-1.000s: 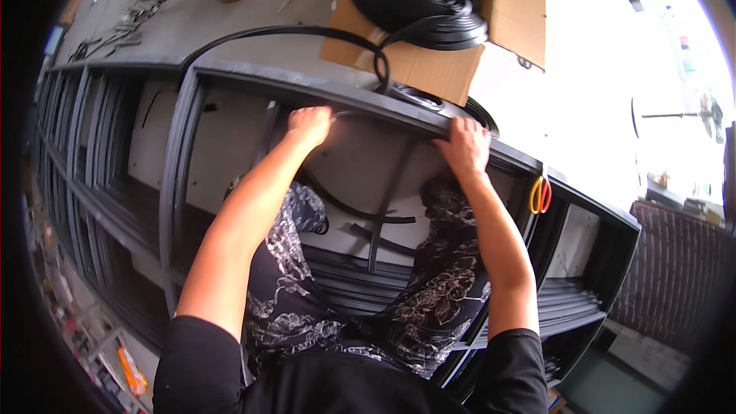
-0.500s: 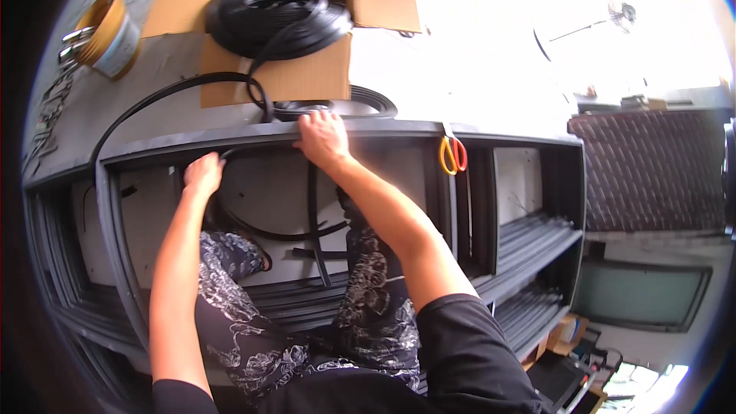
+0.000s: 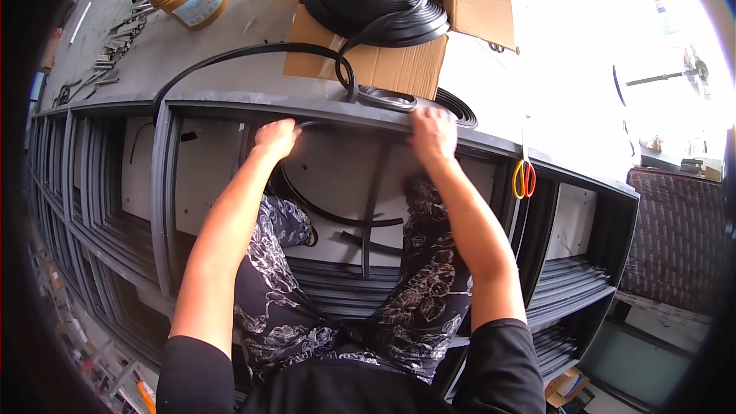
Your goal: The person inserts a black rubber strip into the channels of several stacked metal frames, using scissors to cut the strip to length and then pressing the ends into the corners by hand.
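Since half a second ago the hands have spread apart along the grey frame bar (image 3: 230, 100). The left hand (image 3: 276, 138) pinches the black rubber strip (image 3: 253, 50) against the bar; the right hand (image 3: 432, 134) presses flat on it. Beyond them, a cardboard box (image 3: 383, 65) holds the coiled strip. Orange scissors (image 3: 524, 178) hang right of the right hand.

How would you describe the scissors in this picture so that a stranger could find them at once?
Start at the long grey metal frame that both hands press on. Follow its top rail to the person's right, past the right hand. There hang the scissors: their orange and red loop handles are the only bright colour among grey bars and black rubber strip.
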Tool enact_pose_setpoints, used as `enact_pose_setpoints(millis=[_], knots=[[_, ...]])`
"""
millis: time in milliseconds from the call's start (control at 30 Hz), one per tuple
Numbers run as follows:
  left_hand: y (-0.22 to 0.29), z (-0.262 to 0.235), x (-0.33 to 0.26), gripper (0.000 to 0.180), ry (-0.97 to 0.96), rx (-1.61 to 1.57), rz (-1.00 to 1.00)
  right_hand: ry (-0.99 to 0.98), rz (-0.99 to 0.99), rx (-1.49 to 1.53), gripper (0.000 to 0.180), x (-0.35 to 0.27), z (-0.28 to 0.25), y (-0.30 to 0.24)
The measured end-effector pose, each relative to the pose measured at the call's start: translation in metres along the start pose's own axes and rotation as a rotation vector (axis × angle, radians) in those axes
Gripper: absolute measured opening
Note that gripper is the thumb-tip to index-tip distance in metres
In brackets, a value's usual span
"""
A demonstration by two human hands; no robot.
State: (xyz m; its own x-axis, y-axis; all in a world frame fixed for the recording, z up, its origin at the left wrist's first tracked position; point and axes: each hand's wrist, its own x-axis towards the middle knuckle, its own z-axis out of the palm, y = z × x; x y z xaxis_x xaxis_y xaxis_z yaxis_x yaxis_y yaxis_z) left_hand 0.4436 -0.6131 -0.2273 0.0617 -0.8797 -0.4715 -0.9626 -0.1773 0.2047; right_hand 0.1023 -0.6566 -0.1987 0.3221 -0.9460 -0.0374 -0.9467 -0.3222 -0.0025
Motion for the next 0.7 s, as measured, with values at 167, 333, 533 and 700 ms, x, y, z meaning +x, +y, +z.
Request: enact_pose_setpoints(millis=[167, 333, 533, 700], knots=[[-0.001, 0.000, 0.004, 0.032, 0.002, -0.010, 0.045, -0.013, 0.066, -0.009, 0.054, -0.029, 0.004, 0.064], [-0.009, -0.004, -0.001, 0.033, 0.000, -0.028, 0.042, 0.062, -0.002, 0.048, 0.059, -0.041, 0.006, 0.080], [0.002, -0.001, 0.012, 0.032, 0.006, 0.027, 0.087, 0.055, 0.023, -0.033, 0.043, -0.053, 0.025, 0.096], [-0.022, 0.012, 0.019, 0.034, -0.005, 0.006, 0.085, 0.197, 0.000, -0.190, 0.026, -0.048, 0.017, 0.092]])
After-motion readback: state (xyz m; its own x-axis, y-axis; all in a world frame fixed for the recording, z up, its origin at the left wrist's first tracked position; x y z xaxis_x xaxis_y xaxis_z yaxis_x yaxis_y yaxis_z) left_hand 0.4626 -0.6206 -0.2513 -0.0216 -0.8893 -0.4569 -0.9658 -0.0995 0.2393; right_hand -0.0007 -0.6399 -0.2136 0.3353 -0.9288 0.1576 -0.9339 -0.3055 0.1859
